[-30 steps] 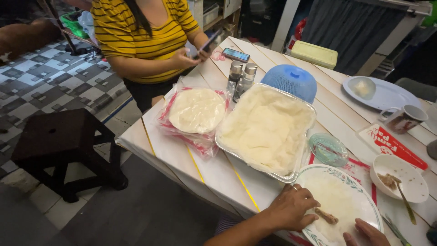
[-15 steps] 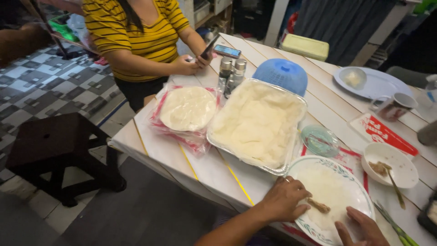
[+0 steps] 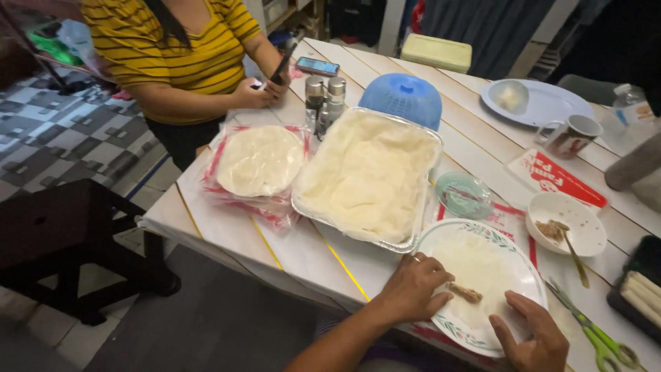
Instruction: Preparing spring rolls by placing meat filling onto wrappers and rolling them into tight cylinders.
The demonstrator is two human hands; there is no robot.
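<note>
The right hand (image 3: 530,337) is cut by the lower edge of the picture, so its wrist and forearm are not seen. The thin, almost clear round wrapper sheet (image 3: 482,272) is hard to tell from the white round plate with a flower rim (image 3: 441,238) under it. The other person's head is outside the frame, and what fills the small white bowl with a spoon (image 3: 566,222) is not clear.

The left hand (image 3: 413,286) lies palm down on the near left part of the plate. Its fingers (image 3: 434,265) are bent and a little apart, and they press on the wrapper sheet, holding nothing. Just beside the fingertips lies a small brown strip of filling (image 3: 467,294), near the middle of the sheet. The right hand rests on the near right rim of the plate, with fingers spread and flat, thumb pointing to the filling but apart from it.

The left forearm comes up from the lower edge, slanting to the right. The plate stands at the near edge of the white wooden table (image 3: 227,227), close beside the large foil tray of pale dough (image 3: 368,176).
</note>
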